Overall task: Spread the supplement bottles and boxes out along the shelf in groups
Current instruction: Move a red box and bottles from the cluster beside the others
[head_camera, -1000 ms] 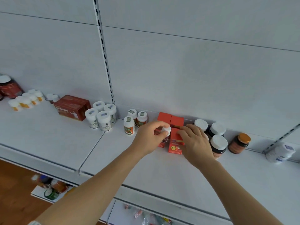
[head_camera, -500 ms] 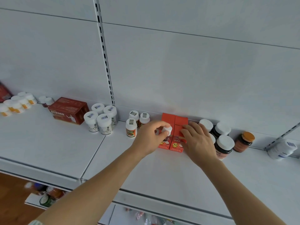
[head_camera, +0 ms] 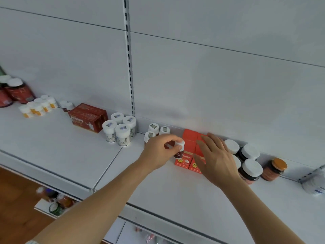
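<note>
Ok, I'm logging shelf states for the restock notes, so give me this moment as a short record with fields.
left hand: pinches a small white-capped bottle beside the orange boxes
right hand: fingers straight, laid over the orange boxes
right of the boxes: dark jars with white lids, then an orange-lidded jar
left of the boxes: three small bottles, four white bottles, a dark red box
shelf: white

You can't read any print: labels on the boxes (head_camera: pixel 186 161) and bottles (head_camera: pixel 123 136) are too blurred.
</note>
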### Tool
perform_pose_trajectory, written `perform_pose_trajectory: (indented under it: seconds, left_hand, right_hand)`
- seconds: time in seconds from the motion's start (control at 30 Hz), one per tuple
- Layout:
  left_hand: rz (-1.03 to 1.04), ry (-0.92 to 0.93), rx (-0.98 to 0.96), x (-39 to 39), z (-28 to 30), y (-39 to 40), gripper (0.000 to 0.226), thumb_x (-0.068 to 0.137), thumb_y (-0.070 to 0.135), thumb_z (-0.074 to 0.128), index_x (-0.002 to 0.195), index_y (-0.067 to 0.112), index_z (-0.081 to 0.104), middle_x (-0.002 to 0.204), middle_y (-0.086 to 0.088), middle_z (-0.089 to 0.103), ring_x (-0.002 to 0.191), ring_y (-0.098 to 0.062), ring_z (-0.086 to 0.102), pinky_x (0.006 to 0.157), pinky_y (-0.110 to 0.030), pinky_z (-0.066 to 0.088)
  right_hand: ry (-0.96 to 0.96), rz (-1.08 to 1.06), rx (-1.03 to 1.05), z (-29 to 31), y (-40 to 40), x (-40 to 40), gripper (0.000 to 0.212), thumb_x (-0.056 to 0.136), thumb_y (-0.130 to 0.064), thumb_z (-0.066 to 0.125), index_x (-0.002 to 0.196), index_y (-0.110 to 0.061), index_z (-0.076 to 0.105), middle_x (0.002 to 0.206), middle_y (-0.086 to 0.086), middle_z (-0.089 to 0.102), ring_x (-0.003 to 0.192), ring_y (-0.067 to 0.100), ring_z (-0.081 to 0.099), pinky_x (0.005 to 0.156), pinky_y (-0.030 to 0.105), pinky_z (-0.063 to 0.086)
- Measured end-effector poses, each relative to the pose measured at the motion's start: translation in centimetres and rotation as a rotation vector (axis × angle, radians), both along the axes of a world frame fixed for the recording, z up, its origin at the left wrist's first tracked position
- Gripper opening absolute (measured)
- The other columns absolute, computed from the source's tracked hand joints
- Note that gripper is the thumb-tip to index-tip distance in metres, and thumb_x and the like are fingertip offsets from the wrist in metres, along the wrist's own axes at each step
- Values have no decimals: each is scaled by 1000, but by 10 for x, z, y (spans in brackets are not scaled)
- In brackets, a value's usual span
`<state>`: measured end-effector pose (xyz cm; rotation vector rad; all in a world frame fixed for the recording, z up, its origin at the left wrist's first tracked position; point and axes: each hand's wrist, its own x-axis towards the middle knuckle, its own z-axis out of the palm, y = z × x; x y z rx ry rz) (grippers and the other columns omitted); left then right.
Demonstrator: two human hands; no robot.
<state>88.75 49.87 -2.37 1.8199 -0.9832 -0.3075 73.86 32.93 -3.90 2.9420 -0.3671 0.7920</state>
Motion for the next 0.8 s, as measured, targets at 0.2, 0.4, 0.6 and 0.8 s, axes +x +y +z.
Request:
perform_pose_trajectory:
  seconds: [0.2, 0.4, 0.6, 0.8]
  left_hand:
    - [150, 9, 7, 19, 4, 53, 19, 85, 26, 76, 104, 30, 74, 97, 14, 71, 81, 1, 64, 76, -15, 50]
    - [323, -3, -19, 54, 6, 128, 17, 84, 29, 77, 101, 30, 74, 94, 13, 71, 80, -4, 65, 75, -19, 53]
    - [420, -45, -44, 112, 9, 218, 17, 85, 31, 75, 101, 32, 73, 101, 16, 70, 87, -2, 64, 81, -24, 54]
    - [445, -54, 29, 186, 6, 314, 17, 86, 26, 74, 103, 28, 71, 103, 15, 68, 94, -4, 64, 87, -29, 55]
  right_hand:
    - [-8, 142, 37, -2, 44, 46, 43, 90, -33, 56, 122, -6, 62, 127, 17, 60, 127, 39, 49, 108, 52, 39]
    - [24, 273, 24, 3, 112, 103, 40, 90, -31, 63, 122, -7, 62, 132, 16, 58, 133, 39, 45, 106, 55, 42]
    - [24, 300, 6, 11, 198, 170, 50, 92, -41, 51, 127, -7, 61, 135, 18, 57, 132, 40, 47, 105, 54, 44]
    - [89, 218, 72, 1, 293, 238, 53, 92, -41, 58, 134, -9, 56, 138, 15, 55, 136, 37, 43, 108, 53, 41]
